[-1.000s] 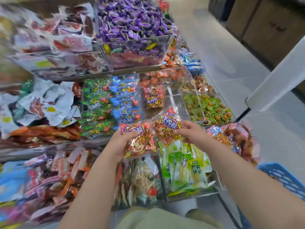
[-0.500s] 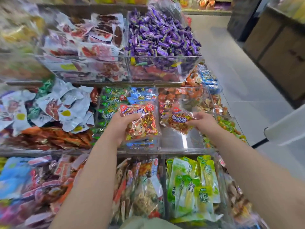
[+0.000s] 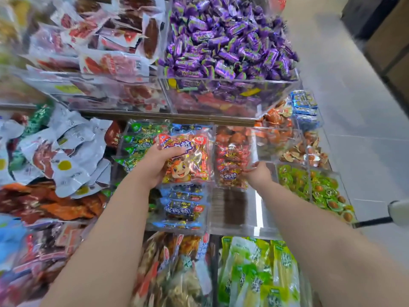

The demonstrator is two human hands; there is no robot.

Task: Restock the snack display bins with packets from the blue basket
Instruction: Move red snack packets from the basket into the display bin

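My left hand (image 3: 152, 165) grips a red-and-clear snack packet with a cartoon calf (image 3: 188, 158), held above the bin of blue packets (image 3: 183, 207). My right hand (image 3: 257, 173) pinches the edge of a second red packet (image 3: 232, 177) that lies in a clear acrylic bin (image 3: 238, 211) on the middle shelf, on top of other red packets. The front half of that bin shows a bare floor. The blue basket is out of view.
Green packets (image 3: 135, 149) fill the bin left of my left hand. Purple candies (image 3: 228, 41) heap in the upper bin. Green round snacks (image 3: 309, 187) sit at the right, yellow-green packets (image 3: 256, 275) below. Grey aisle floor (image 3: 365, 129) lies to the right.
Both hands have reached up and forward from the lower shelf to the middle one. The right hand's packet has gone down into the clear bin; the left packet stays held.
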